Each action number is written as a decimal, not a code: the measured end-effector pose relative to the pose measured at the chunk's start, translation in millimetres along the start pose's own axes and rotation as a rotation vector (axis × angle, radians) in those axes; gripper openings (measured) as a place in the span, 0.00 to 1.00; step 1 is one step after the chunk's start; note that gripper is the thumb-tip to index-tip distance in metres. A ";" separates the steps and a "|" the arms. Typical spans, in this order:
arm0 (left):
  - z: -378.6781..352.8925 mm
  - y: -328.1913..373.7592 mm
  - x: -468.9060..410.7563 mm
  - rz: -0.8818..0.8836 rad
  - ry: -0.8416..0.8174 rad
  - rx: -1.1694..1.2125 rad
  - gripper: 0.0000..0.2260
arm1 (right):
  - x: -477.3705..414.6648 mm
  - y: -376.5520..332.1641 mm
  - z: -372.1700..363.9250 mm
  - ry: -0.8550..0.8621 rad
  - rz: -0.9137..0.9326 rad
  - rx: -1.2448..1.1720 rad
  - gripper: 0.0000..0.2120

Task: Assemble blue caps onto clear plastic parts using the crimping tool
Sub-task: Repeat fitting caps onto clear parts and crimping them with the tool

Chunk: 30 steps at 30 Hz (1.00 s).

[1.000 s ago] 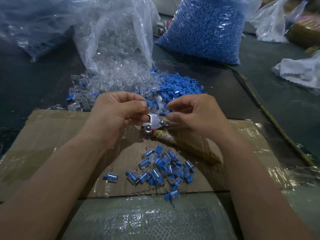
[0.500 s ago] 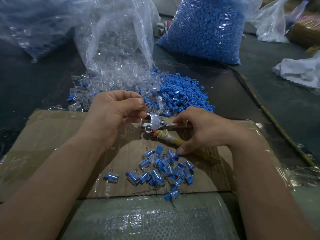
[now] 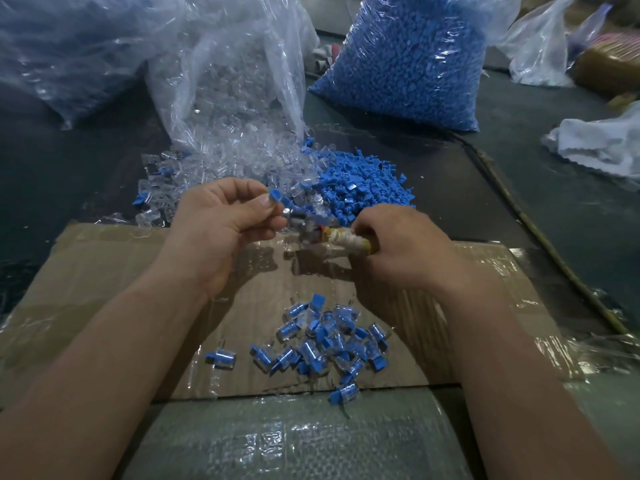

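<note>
**A:** Where's the piece in hand?

**B:** In the left hand [image 3: 221, 233]. Thumb and forefinger pinch a blue cap [image 3: 277, 198], just left of the crimping tool [image 3: 332, 237] and slightly beyond it. It's too blurred to tell whether a clear part already sits under the cap.

**A:** And the tool?

**B:** The right hand [image 3: 401, 251] is curled round its tape-bound handle. The metal head points left, toward the cap. I can't tell whether the head is open or closed.

**A:** What does the next move turn on?

**B:** The cap's long axis, I'd judge. It slants from the fingertips down toward the tool's head, close to it. The left hand is nearer, so it should feed the piece in.

**A:** Stock?

**B:** The loose blue caps [image 3: 367, 188] lie just beyond the tool, and the clear plastic parts [image 3: 235, 161] beyond it to the left. The finished pieces [image 3: 322, 341] are heaped on the cardboard [image 3: 104, 271], on the near side of the tool.
</note>
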State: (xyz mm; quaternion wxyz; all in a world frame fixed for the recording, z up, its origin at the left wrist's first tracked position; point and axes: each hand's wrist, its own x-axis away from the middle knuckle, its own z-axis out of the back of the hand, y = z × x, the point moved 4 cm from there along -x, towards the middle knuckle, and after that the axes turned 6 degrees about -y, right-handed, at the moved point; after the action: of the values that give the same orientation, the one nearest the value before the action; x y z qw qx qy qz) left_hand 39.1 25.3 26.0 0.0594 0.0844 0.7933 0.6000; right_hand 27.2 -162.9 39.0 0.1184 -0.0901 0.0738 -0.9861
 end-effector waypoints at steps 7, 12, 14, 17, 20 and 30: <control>-3.5 -3.7 0.4 -0.057 0.032 -0.016 0.06 | 5.0 1.9 11.3 0.256 -0.031 -0.178 0.10; -4.6 -3.0 2.2 -0.096 0.053 -0.035 0.07 | 5.6 -12.1 6.0 0.241 0.004 -0.255 0.12; -4.8 -2.4 2.2 -0.103 0.062 -0.036 0.07 | 5.2 -16.0 3.5 0.208 0.027 -0.255 0.12; -4.9 -1.0 2.6 -0.118 0.075 -0.034 0.07 | 4.1 -17.6 0.6 0.162 0.035 -0.227 0.12; -6.7 0.3 4.3 -0.132 0.083 -0.021 0.07 | 3.9 -17.9 -0.5 0.140 0.038 -0.220 0.12; -12.4 5.2 8.7 -0.142 0.073 0.003 0.05 | 4.0 -24.4 -1.5 0.100 0.063 -0.247 0.12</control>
State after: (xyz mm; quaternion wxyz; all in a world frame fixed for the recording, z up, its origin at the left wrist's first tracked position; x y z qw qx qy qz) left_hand 28.6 16.8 34.5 0.0729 0.0060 0.7998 0.5958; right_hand 17.7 -140.3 42.3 0.1335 -0.0523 0.2034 -0.9685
